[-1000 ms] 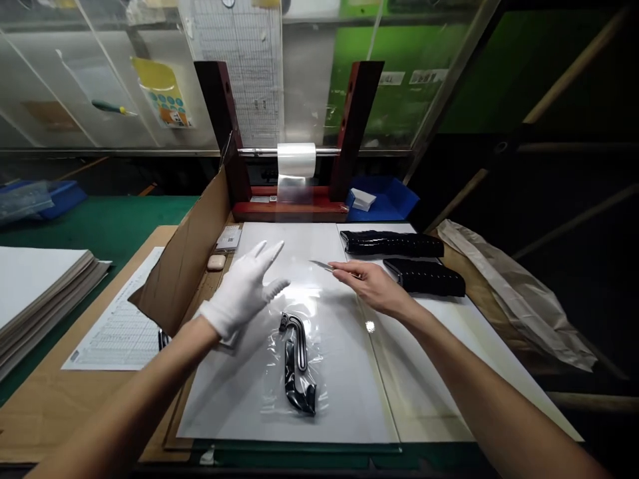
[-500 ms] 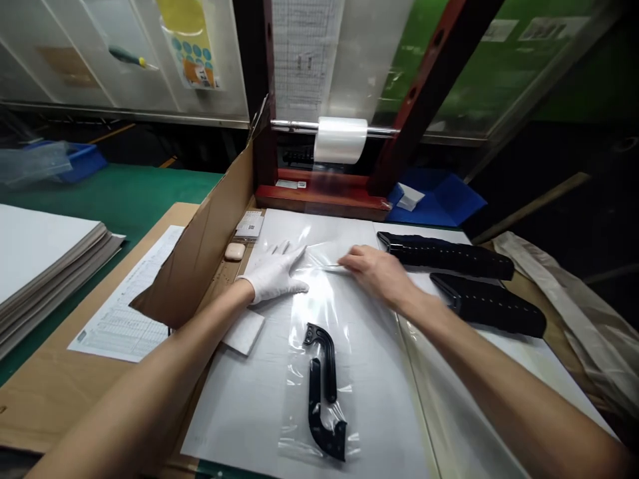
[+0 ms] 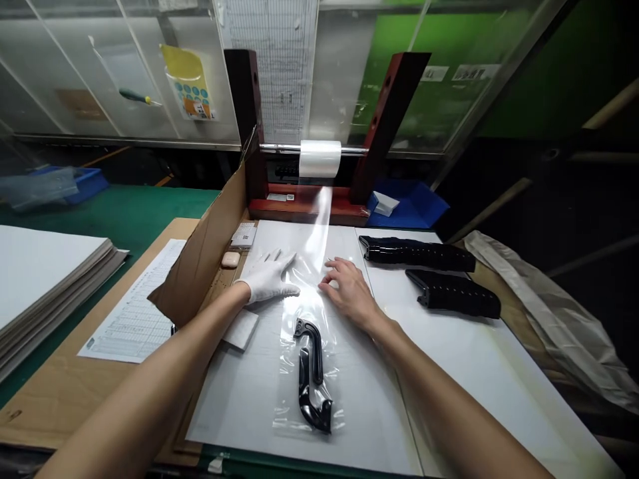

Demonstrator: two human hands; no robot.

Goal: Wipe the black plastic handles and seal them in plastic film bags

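Note:
My left hand (image 3: 270,277), in a white glove, lies with spread fingers at the left edge of a clear plastic film strip (image 3: 319,233). Bare, my right hand (image 3: 345,287) is at the strip's right side, its fingers curled together around something thin and small that I cannot make out. Nearer to me, a clear bag (image 3: 289,399) lies on the white board (image 3: 234,406), with two black curved handles (image 3: 317,359) inside it. The film runs up to a roll (image 3: 320,158) on a metal rod.
Two stacks of black parts (image 3: 419,254) lie at the right. A cardboard flap (image 3: 200,253) stands left of my gloved hand. A blue bin (image 3: 412,203) sits behind, beside the red stand (image 3: 309,209). White sheets (image 3: 50,273) are piled far left.
The view has shifted, showing more of the stand. My right hand has drawn back slightly from the film, and its fingers are less stretched across it. My left hand stays spread beside the film.

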